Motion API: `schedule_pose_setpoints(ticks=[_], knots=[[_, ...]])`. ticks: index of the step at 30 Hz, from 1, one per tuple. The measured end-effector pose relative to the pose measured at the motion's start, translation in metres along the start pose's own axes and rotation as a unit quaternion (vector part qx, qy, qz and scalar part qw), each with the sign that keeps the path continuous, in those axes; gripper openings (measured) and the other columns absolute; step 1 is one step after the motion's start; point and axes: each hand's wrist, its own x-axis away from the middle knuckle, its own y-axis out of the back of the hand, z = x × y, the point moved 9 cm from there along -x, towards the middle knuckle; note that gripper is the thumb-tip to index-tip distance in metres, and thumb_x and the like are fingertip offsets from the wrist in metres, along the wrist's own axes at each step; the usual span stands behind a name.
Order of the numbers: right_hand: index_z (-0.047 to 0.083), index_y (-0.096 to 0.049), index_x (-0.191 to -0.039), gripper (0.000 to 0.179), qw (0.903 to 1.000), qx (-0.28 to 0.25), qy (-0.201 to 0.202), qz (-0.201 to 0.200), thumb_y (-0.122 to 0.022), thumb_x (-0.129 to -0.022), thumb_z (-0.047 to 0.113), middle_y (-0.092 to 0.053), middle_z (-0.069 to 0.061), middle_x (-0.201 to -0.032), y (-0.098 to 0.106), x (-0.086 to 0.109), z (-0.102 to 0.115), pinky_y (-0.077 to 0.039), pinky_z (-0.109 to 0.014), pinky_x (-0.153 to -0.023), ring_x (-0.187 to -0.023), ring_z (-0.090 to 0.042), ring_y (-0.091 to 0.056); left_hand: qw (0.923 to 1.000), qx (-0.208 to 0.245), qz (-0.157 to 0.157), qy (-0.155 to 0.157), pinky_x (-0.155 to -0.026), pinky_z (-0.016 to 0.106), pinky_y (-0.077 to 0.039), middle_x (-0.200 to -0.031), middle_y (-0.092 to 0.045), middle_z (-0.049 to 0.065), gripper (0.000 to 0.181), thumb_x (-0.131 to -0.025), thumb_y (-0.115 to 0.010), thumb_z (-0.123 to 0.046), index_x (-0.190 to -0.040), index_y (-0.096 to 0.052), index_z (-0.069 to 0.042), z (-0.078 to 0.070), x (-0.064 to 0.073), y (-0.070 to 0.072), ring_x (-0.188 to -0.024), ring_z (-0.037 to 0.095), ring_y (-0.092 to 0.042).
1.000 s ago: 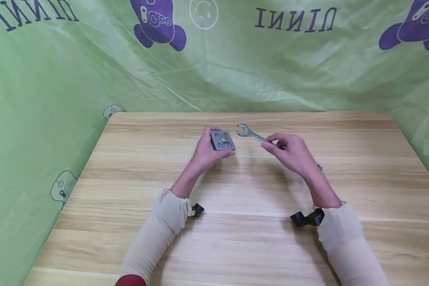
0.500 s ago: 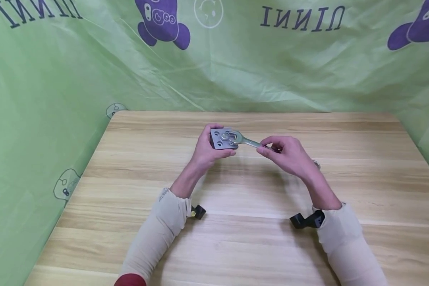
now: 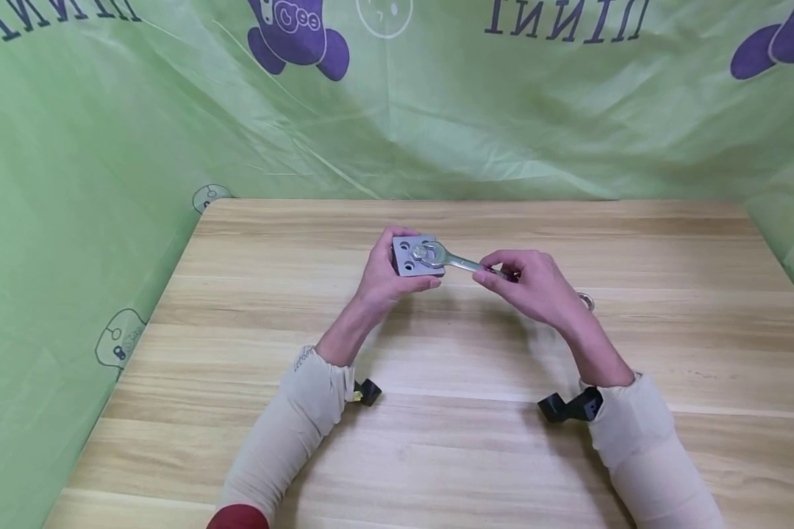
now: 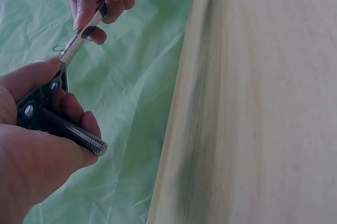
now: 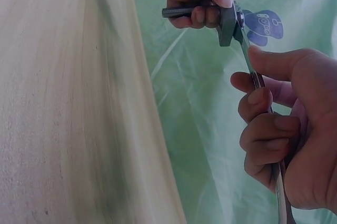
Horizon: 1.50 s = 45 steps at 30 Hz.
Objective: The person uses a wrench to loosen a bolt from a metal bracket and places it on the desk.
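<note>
My left hand (image 3: 382, 273) grips a square grey metal plate (image 3: 405, 266) with holes by its edges, above the table. A hex bolt (image 3: 418, 252) goes through the plate, and its threaded shank (image 4: 79, 133) sticks out of the back, beside the curled fingers in the left wrist view. My right hand (image 3: 532, 283) pinches the shaft of a silver combination wrench (image 3: 463, 263) between thumb and fingers. The open end of the wrench lies at the bolt head, flat along the plate's face. Its ring end (image 3: 587, 301) shows behind the right wrist.
A light wood-grain table (image 3: 450, 455) lies beneath both hands. Green printed sheeting (image 3: 397, 132) hangs behind the table's far edge and along its left side. Black camera mounts (image 3: 569, 405) are strapped at both sleeves.
The right hand has brought the wrench left and slightly down, from apart to over the bolt head. The left hand has shifted slightly right, turning the plate a little.
</note>
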Motion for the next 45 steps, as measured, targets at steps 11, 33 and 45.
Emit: schedule_pose_setpoints(ticks=[11,33,45], knots=[[0.01,-0.075,-0.105,0.028,0.9993,0.003,0.036,-0.002,-0.066,-0.091,0.033,-0.057,-0.002,-0.066,-0.006,0.0,0.006,-0.036,-0.023,-0.052,-0.057,-0.009,-0.044,0.9965,0.024,0.079,-0.006,-0.079,0.025,-0.057,-0.125,-0.057,0.018,0.071,-0.065,-0.072,0.019,-0.125,-0.041,-0.003,-0.003,0.005,-0.012,-0.095,0.015,-0.064],[0.012,-0.078,-0.085,0.007,0.9791,-0.087,0.127,0.133,-0.079,-0.078,0.012,-0.075,-0.002,-0.076,-0.007,0.013,0.009,-0.047,-0.02,-0.056,-0.06,0.0,-0.055,0.8472,0.154,0.499,0.099,-0.073,0.023,-0.055,-0.1,-0.065,0.0,0.058,-0.06,-0.062,0.018,-0.108,-0.046,-0.01,0.006,0.059,-0.076,-0.082,0.012,-0.064],[0.015,-0.078,-0.082,0.008,0.9519,-0.119,0.203,0.196,-0.081,-0.076,0.011,-0.068,0.005,-0.066,-0.013,0.021,0.024,-0.043,-0.018,-0.049,-0.056,0.004,-0.048,0.7964,0.14,0.575,0.123,-0.077,0.021,-0.051,-0.098,-0.065,-0.003,0.066,-0.053,-0.062,0.016,-0.114,-0.04,0.003,0.015,0.082,-0.097,-0.085,0.01,-0.06]])
